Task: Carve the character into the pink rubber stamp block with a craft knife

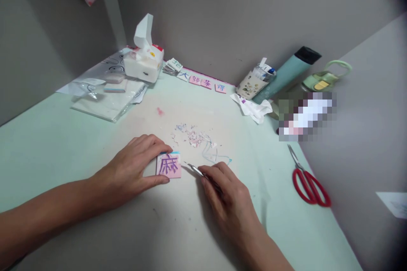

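Between the thumb and fingers of my left hand (140, 165) is a small square rubber carving block (173, 171), pinched at its top and bottom edges. Its pinkish face carries a purple Chinese character, and a blue layer shows along the top edge. My right hand (225, 194) grips a slim metal craft knife (197, 170) like a pen. The blade tip points at the block's right side, a small gap away from it. Beyond both hands lies a scatter of carving shavings (193, 137) in pink, white and blue.
Red-handled scissors (307, 182) lie at the right edge. Behind stand a tissue pack (144, 63), a pen cup (254, 82), a teal bottle (286, 74) and a green bottle (313, 82). Several character tiles (206, 83) line the back. A clear plastic packet (108, 103) rests back left.
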The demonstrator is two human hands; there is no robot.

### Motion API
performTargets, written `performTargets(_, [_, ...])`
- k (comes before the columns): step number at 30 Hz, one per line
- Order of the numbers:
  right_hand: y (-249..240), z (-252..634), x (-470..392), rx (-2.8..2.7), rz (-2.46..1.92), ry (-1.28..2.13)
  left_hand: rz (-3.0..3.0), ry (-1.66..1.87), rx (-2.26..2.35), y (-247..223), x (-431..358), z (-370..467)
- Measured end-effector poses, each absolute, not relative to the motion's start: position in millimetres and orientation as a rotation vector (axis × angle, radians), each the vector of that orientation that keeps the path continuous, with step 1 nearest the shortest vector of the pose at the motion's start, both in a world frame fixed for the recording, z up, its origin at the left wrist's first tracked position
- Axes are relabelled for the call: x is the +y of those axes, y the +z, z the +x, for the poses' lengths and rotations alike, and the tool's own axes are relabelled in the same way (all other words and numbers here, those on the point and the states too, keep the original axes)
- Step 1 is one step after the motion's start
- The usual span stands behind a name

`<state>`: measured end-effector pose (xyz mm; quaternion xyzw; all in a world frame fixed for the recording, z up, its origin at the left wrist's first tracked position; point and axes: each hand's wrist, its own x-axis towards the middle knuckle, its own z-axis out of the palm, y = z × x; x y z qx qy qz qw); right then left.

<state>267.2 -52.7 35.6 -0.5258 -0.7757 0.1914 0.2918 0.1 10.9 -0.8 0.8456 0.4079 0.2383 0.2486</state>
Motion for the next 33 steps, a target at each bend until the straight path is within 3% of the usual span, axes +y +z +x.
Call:
performTargets(11, [30.8,266.1,-68.7,-2.335,-1.364,0.094,2.297,0.623,1.112,5.9,12.3,0.7])
performTargets(26, [35.0,260.4,-67.0,-2.335,-1.291,0.259,2.329,0.623,1.119,4.7,10.7,1.0])
performTargets(33, [26.5,260.1,-73.3,-2.313,-1.327,0.092,2.347,0.651,1.114,3.0,10.1,1.2])
